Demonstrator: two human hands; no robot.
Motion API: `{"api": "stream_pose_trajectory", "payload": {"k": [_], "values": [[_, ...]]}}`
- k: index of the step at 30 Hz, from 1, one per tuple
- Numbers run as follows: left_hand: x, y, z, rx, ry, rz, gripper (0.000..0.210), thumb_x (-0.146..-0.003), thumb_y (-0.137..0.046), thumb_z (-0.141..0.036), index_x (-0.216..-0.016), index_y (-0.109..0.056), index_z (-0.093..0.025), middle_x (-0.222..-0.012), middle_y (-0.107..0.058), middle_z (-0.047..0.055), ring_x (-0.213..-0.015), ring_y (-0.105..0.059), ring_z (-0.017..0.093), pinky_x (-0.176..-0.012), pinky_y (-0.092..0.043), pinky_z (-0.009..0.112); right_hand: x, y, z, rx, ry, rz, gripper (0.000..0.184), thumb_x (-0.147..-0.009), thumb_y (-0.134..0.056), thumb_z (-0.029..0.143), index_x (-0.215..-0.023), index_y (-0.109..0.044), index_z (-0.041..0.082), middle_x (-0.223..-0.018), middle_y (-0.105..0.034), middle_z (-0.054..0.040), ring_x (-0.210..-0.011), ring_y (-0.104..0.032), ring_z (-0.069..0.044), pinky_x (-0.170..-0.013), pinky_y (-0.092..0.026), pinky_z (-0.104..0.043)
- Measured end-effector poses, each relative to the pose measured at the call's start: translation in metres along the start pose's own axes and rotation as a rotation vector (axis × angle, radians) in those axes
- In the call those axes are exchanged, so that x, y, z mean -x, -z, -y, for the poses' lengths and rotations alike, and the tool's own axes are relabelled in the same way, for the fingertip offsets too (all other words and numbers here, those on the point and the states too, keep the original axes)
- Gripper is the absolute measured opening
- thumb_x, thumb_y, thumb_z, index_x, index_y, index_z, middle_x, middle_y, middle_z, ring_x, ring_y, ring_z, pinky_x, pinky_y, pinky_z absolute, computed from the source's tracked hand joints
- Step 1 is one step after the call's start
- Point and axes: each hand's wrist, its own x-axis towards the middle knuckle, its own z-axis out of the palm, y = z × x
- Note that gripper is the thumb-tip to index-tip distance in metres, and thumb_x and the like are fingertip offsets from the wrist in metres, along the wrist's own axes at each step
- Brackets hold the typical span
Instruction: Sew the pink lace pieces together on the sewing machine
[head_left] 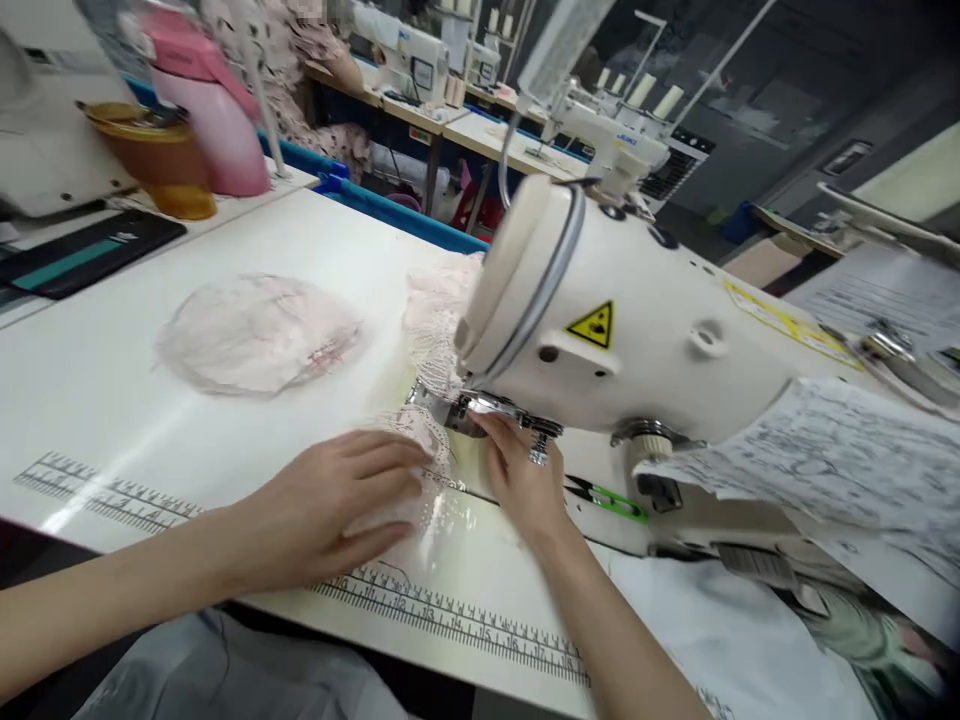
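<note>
My left hand lies over a pale pink lace piece on the table, its fingers stretched out and slightly apart. The lace runs up to the presser foot area of a white sewing machine, and more pale pink lace lies behind the needle area. My right hand reaches under the machine head beside the needle area. Its fingertips are hidden behind the metal parts there, so what they touch does not show. Green-handled thread snips lie just right of that hand.
A round pale pink fabric piece lies on the left of the white table. Behind it stand a brown cup and a pink bottle. A printed ruler runs along the front edge. Papers hang at right. A person sits beyond.
</note>
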Motion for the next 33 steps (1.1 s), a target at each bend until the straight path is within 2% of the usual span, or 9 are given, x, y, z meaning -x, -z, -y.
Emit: {"api": "stream_pose_trajectory", "payload": {"k": [3,7,9,11,15,18,22,26,33], "values": [[0.0,-0.015,0.012,-0.281,0.0,-0.061,0.042,-0.108,-0.048,-0.036,-0.141,-0.061,-0.015,-0.144,-0.067,0.012,-0.131,-0.064,0.032,-0.106,-0.057,0.047,0.0,0.004,0.006,-0.053,0.04,0.056,0.048,-0.093,-0.047,0.002,-0.129,-0.072,0.02,-0.126,-0.076,-0.0061,-0.111,-0.072,-0.02,-0.089,-0.057,-0.032],[-0.01,-0.02,0.024,-0.281,-0.102,-0.006,0.036,-0.11,-0.043,-0.037,-0.123,-0.069,-0.015,-0.132,-0.073,0.009,-0.116,-0.072,0.025,-0.106,-0.057,0.041,0.0,0.003,0.011,-0.128,0.233,0.146,0.047,-0.092,-0.05,-0.002,-0.129,-0.071,0.019,-0.132,-0.074,-0.0039,-0.121,-0.066,-0.018,-0.097,-0.054,-0.033],[-0.016,-0.02,0.026,-0.336,-0.146,-0.034,0.035,-0.11,-0.041,-0.029,-0.115,-0.072,-0.014,-0.123,-0.076,0.01,-0.108,-0.074,0.025,-0.103,-0.058,0.041,0.001,0.001,0.012,-0.137,0.295,0.141,0.039,-0.095,-0.053,-0.001,-0.121,-0.073,0.019,-0.126,-0.077,-0.0025,-0.12,-0.066,-0.018,-0.107,-0.05,-0.037],[-0.02,-0.022,0.026,-0.43,-0.185,-0.065,0.035,-0.108,-0.039,-0.019,-0.116,-0.072,-0.009,-0.121,-0.076,0.014,-0.11,-0.073,0.027,-0.099,-0.058,0.042,0.002,0.0,0.011,-0.13,0.314,0.129,0.034,-0.095,-0.054,-0.001,-0.114,-0.074,0.02,-0.122,-0.078,-0.0016,-0.118,-0.068,-0.018,-0.109,-0.049,-0.038],[-0.024,-0.029,0.032,-0.512,-0.23,-0.028,0.041,-0.105,-0.038,-0.014,-0.13,-0.069,-0.004,-0.138,-0.069,0.016,-0.126,-0.065,0.032,-0.1,-0.055,0.044,0.004,0.0,0.007,-0.091,0.262,0.118,0.031,-0.095,-0.057,0.001,-0.111,-0.074,0.021,-0.118,-0.079,-0.002,-0.113,-0.07,-0.019,-0.095,-0.054,-0.034],[-0.029,-0.033,0.038,-0.512,-0.249,-0.016,0.044,-0.105,-0.036,-0.019,-0.135,-0.067,-0.005,-0.14,-0.068,0.014,-0.127,-0.065,0.032,-0.101,-0.053,0.045,0.005,0.001,0.004,-0.016,0.192,0.094,0.031,-0.097,-0.055,0.003,-0.111,-0.075,0.023,-0.116,-0.08,-0.0015,-0.109,-0.071,-0.019,-0.085,-0.055,-0.032],[-0.038,-0.036,0.045,-0.527,-0.261,-0.046,0.048,-0.106,-0.031,-0.021,-0.133,-0.068,-0.004,-0.137,-0.07,0.016,-0.122,-0.068,0.03,-0.103,-0.05,0.044,0.007,-0.001,0.002,0.032,0.164,0.091,0.034,-0.098,-0.054,0.005,-0.114,-0.076,0.024,-0.125,-0.078,-0.0009,-0.11,-0.071,-0.021,-0.082,-0.057,-0.032],[-0.043,-0.039,0.047,-0.541,-0.269,-0.09,0.051,-0.108,-0.027,-0.02,-0.132,-0.068,-0.002,-0.134,-0.071,0.016,-0.118,-0.071,0.03,-0.106,-0.047,0.045,0.01,-0.002,0.004,0.066,0.125,0.07,0.036,-0.098,-0.054,0.005,-0.119,-0.076,0.025,-0.126,-0.077,0.0001,-0.108,-0.071,-0.02,-0.088,-0.056,-0.035],[-0.046,-0.043,0.051,-0.484,-0.225,-0.081,0.051,-0.109,-0.027,-0.021,-0.134,-0.067,-0.004,-0.138,-0.069,0.017,-0.125,-0.068,0.03,-0.11,-0.047,0.043,0.016,-0.001,0.007,0.137,0.062,0.165,0.044,-0.098,-0.053,0.005,-0.128,-0.074,0.03,-0.135,-0.073,-0.0014,-0.099,-0.072,-0.021,-0.079,-0.057,-0.034]]}}
